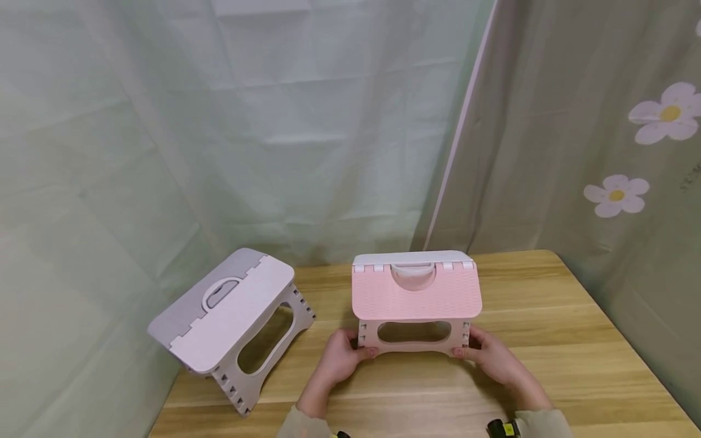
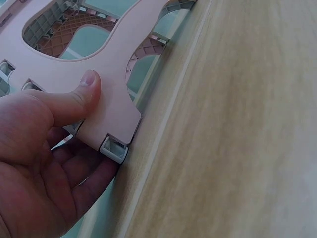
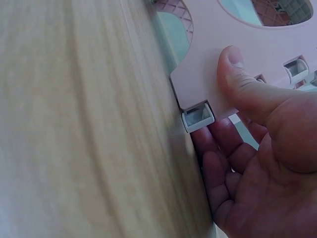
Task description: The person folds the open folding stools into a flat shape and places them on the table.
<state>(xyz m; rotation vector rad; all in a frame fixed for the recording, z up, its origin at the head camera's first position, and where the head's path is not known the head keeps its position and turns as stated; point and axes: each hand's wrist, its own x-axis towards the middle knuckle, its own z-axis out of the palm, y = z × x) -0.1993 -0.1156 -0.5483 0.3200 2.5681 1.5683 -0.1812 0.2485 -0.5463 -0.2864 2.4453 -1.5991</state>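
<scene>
A pink and white folding stool [image 1: 416, 302] stands unfolded and upright on the wooden table, its white carry handle raised at the middle of the top. Low on its left side my left hand [image 1: 341, 356] grips the leg panel, thumb flat on the pink front face and fingers curled behind the edge. My right hand [image 1: 493, 354] holds the opposite lower corner the same way. In the left wrist view, the thumb presses the leg panel [image 2: 114, 74] below its oval opening. The right wrist view has the thumb on the panel [image 3: 203, 74] and fingers beside the grey hinge at its foot.
A second folding stool [image 1: 232, 310], grey and white, stands unfolded and angled at the left of the wooden table [image 1: 558, 340]. Pale curtains [image 1: 328, 134] hang close behind the table and along its left side; a flowered curtain [image 1: 547, 152] is on the right.
</scene>
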